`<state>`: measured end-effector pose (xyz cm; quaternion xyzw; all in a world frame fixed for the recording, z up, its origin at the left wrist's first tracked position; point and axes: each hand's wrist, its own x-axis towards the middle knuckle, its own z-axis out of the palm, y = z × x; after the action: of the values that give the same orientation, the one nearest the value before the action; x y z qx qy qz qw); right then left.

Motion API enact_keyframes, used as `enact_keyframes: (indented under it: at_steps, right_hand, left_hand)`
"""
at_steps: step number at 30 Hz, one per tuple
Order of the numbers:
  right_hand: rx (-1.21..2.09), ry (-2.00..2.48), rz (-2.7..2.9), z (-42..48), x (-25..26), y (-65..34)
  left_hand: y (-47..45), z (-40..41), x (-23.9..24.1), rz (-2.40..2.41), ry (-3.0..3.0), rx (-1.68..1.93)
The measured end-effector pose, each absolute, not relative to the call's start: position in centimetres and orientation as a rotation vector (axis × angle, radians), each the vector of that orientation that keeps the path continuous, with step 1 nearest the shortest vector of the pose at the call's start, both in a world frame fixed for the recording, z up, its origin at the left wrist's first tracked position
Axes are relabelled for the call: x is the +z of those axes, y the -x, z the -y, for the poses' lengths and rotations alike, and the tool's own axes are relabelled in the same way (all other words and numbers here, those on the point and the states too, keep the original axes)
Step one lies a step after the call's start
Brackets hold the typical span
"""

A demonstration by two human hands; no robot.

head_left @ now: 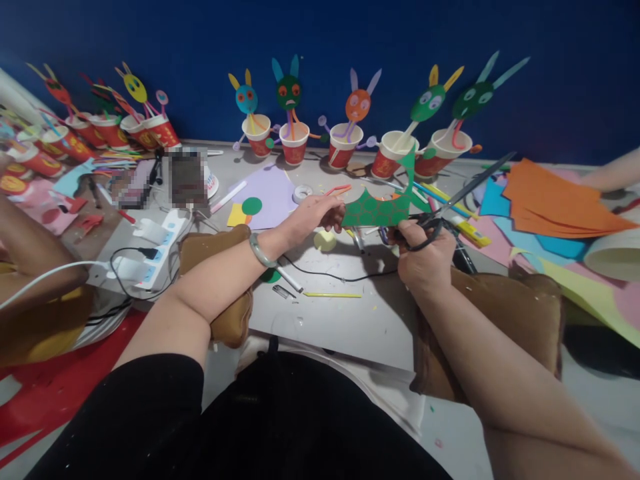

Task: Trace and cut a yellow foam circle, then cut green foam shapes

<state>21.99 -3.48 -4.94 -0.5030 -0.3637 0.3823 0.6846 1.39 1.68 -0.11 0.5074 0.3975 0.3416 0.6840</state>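
Note:
My left hand pinches the left end of a green paper cut-out drawn with a scale pattern, held above the grey table. My right hand has its fingers through the handles of black scissors, whose blades point up and to the right, with the cut-out's right end at their base. A pale bangle circles my left wrist. Both forearms rest on brown cushions.
A row of red-and-white paper cups with bunny-eared paper faces lines the blue wall. Orange paper sheets lie right, a lilac sheet centre, a white power strip left. Another person's arm shows far right.

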Motion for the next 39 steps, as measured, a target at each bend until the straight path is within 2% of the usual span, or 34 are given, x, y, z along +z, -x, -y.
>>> enact_keyframes:
  at_steps: [8, 19, 29, 39]
  right_hand:
    - [0.839, 1.146, 0.826, 3.4, -5.1, -22.1]
    - [0.778, 1.076, 0.962, 4.2, -4.8, -21.9]
    - [0.971, 1.142, 1.444, 5.3, -4.3, -21.9]
    - [1.044, 1.147, 1.547, 5.3, -3.7, -21.5]
  left_hand:
    - [-0.9, -1.6, -0.3, -0.831, -1.304, 0.754]
    - [-0.7, -1.7, -0.3, -0.827, -1.204, 0.819]
    - [-1.1, -1.8, 0.1, -0.922, -1.055, 0.966]
    - [-0.9, -1.6, 0.6, -0.934, -1.071, 1.005]
